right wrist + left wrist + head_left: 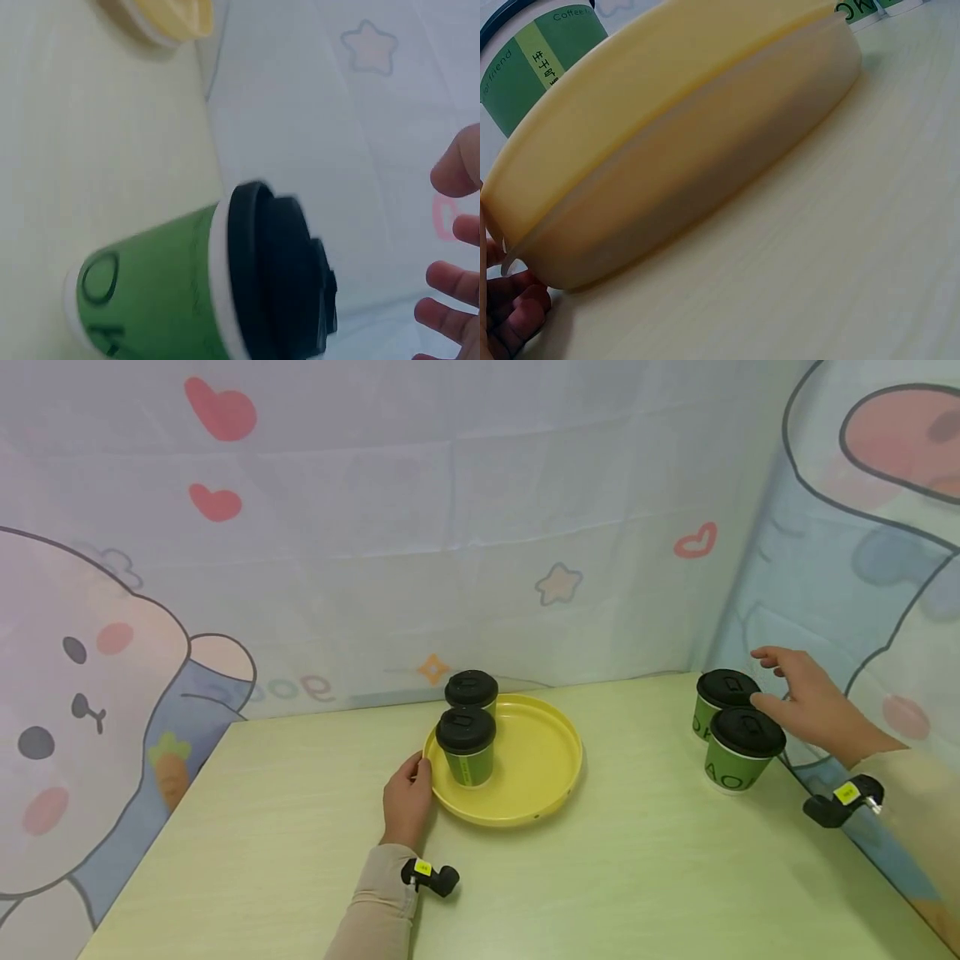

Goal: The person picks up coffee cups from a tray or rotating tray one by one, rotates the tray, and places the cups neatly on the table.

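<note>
A round yellow tray (536, 768) lies on the table, and my left hand (407, 802) grips its left rim. In the left wrist view the fingers (526, 319) curl at the tray's edge, under the rim. Two green paper cups with black lids, a front cup (468, 764) and a rear cup (471, 687), stand upright on the tray's left part. My right hand (813, 702) is held with its fingers spread above and beside two more such cups, a near one (738, 762) and a far one (723, 689). The right wrist view shows a lidded cup (161, 285) apart from the fingertips (454, 281).
The pale table (622, 860) ends at a cloth backdrop (360, 568) printed with hearts, stars and cartoon animals. A side cloth (795, 577) stands close behind the right hand. Small black wrist cameras sit on both sleeves.
</note>
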`<state>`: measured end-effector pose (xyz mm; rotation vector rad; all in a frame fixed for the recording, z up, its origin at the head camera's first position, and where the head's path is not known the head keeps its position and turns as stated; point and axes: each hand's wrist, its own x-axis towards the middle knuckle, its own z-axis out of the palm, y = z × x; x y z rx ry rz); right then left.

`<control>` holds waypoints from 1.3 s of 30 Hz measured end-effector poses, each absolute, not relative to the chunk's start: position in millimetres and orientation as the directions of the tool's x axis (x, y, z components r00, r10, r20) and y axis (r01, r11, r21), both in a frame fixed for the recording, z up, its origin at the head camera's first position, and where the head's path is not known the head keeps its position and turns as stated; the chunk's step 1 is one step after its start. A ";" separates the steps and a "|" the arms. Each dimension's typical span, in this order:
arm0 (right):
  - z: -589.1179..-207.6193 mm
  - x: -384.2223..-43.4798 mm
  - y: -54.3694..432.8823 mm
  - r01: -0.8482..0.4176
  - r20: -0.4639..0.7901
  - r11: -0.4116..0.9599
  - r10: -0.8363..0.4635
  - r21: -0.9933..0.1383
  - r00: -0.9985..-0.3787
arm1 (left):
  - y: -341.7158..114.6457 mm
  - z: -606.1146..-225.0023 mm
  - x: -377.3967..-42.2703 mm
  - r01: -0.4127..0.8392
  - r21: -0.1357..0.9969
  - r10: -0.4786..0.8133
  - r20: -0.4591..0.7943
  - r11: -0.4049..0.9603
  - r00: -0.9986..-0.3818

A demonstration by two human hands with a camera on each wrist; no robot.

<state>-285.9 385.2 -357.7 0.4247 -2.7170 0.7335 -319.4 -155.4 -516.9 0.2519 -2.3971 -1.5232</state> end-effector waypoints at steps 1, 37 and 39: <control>-355.1 -287.8 381.7 -0.352 0.365 0.824 -0.193 -0.444 -0.911 | -155.2 -516.9 -319.2 0.009 0.905 -0.296 0.148 0.425 -0.944; -466.1 -362.0 207.4 0.042 -0.070 0.400 -0.057 -0.916 -0.996 | -151.5 -513.6 -321.4 0.015 0.907 -0.303 0.156 0.422 -0.940; -474.3 -361.4 206.2 0.070 -0.095 0.353 -0.054 -0.933 -0.994 | -151.0 -513.2 -321.4 0.016 0.905 -0.304 0.159 0.425 -0.939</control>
